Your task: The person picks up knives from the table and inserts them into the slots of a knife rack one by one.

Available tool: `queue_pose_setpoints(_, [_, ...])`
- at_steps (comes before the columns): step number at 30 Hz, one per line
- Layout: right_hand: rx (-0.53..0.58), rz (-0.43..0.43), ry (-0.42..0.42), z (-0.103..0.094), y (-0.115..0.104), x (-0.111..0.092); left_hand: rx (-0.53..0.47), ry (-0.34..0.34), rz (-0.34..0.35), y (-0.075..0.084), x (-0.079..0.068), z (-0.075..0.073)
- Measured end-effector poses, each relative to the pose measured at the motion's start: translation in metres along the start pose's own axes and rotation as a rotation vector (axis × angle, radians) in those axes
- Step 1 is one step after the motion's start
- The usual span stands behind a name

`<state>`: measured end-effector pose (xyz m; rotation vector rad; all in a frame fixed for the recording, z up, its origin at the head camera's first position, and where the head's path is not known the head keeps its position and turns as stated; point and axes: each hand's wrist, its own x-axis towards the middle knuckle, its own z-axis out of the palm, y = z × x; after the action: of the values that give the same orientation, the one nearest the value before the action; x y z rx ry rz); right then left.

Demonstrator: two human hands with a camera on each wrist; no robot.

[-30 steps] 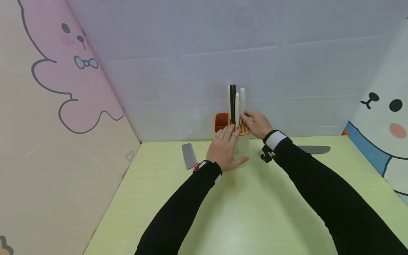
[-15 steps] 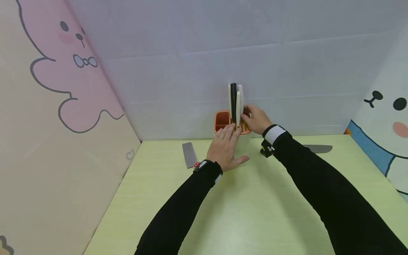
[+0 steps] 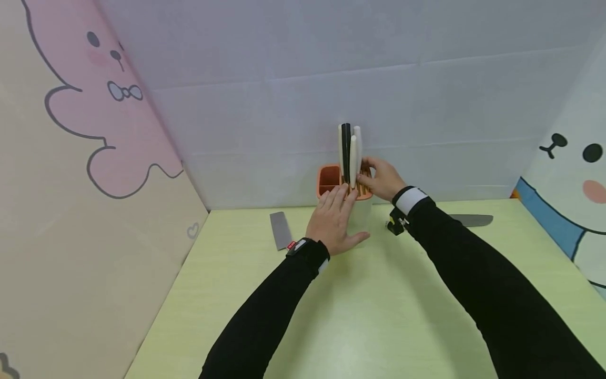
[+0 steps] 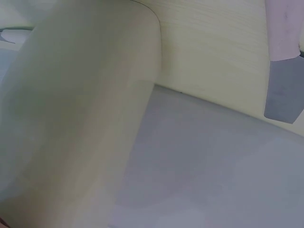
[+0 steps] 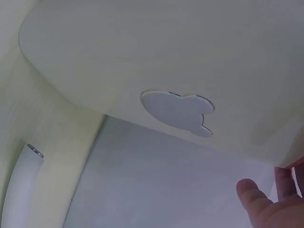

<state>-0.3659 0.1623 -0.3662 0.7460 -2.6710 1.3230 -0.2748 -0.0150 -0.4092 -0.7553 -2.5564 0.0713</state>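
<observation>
A cream knife holder [image 3: 361,213] with an orange top stands at the back of the table. Several knives are upright in it, among them a black-handled knife [image 3: 346,150] and a cream-handled knife [image 3: 353,158]; their blades are hidden inside. My left hand [image 3: 333,221] rests with straight fingers on the holder's front, fingertips at the rim. My right hand [image 3: 382,180] reaches to its right side, thumb and forefinger around the foot of a white-handled knife [image 3: 357,142]. In the right wrist view, the thumb [image 5: 251,192] shows beside the holder's pale wall [image 5: 118,57].
A broad grey blade [image 3: 281,230] lies on the table [image 3: 331,316] left of the holder, partly behind my left wrist. Another knife [image 3: 473,220] lies to the right, partly covered by my right sleeve. A pale wall [image 3: 265,116] rises right behind the holder.
The white handle has shifted slightly left, closer to the other handles, with my right hand at its foot. The right thumb has since slid a little left. My left hand stays in place.
</observation>
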Motion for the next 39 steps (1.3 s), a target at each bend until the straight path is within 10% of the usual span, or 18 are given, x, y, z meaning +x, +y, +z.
queue_pose_setpoints(39, [-0.056, -0.014, -0.083, -0.0021, 0.0075, -0.0058, 0.011, 0.019, -0.024, 0.0095, -0.0006, 0.0012])
